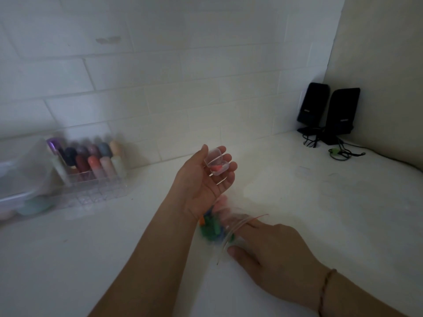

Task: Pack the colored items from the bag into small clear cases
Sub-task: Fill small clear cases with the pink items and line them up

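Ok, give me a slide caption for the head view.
Left hand holds an open clear case while right hand reaches into the bag.

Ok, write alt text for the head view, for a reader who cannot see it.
A left hand, palm up, holds a small open clear case with a pink item inside, while the right hand reaches into a clear bag of colored items on a white counter. Colored tubes in a clear organizer stand at left, black speakers in the corner.

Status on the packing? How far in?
Early. Left hand holds one open clear case with a pink item already inside. Right hand is at the mouth of the bag, where green, blue and orange items are left. No finished cases in view.
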`<action>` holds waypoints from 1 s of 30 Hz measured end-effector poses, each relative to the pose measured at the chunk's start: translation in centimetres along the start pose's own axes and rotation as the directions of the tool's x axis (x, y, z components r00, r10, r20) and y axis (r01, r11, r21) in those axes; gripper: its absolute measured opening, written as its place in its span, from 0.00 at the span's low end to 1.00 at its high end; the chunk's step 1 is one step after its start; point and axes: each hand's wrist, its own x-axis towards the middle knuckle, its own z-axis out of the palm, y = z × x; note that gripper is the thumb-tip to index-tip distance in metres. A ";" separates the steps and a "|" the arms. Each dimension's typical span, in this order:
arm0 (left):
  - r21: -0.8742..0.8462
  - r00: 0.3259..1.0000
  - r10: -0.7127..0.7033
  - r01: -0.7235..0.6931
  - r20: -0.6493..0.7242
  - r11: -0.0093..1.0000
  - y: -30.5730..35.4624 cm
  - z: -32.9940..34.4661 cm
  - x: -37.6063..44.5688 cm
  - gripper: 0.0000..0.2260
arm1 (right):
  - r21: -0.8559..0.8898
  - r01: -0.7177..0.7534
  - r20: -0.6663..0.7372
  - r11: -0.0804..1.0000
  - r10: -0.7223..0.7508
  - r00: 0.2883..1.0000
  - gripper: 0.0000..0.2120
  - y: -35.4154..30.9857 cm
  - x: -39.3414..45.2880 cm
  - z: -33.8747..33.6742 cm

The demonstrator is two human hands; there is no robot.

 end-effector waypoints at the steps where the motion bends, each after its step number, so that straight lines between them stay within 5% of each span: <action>1: -0.002 1.000 0.000 0.000 -0.002 1.000 0.0 0.0 0.0 0.17 | 0.048 -0.019 -0.022 0.999 0.020 1.000 0.21 0.1 0.1 -0.1; 7: 0.030 1.000 0.009 -0.009 -0.001 1.000 -0.1 0.2 -0.1 0.19 | 0.180 -0.111 -0.043 0.977 0.121 0.992 0.04 1.0 0.0 -1.9; 10: 0.067 0.999 -0.002 -0.001 0.036 0.998 -0.5 0.4 -0.3 0.20 | 0.209 -0.128 -0.069 0.969 0.145 0.987 0.06 1.0 -0.7 -3.7; 12: 0.107 0.997 -0.027 0.019 0.070 0.994 -0.9 0.8 -0.4 0.21 | 0.379 -0.117 -0.091 0.918 0.163 0.983 0.04 1.1 -0.8 -5.0; 16: 0.146 0.972 -0.145 0.118 0.184 0.982 -1.8 1.9 -1.1 0.20 | 0.801 -0.165 -0.106 0.576 0.408 0.907 0.04 3.0 -0.1 -6.1; 21: 0.306 0.934 -0.166 0.066 0.316 0.950 -3.2 2.1 -1.6 0.14 | 0.958 -0.208 0.087 0.197 0.493 0.865 0.09 4.4 0.0 -7.0; 30: 0.436 0.888 -0.188 -0.016 0.419 0.900 -3.8 2.1 -2.1 0.19 | 0.858 -0.191 -0.048 0.476 0.446 0.894 0.10 4.4 0.2 -6.1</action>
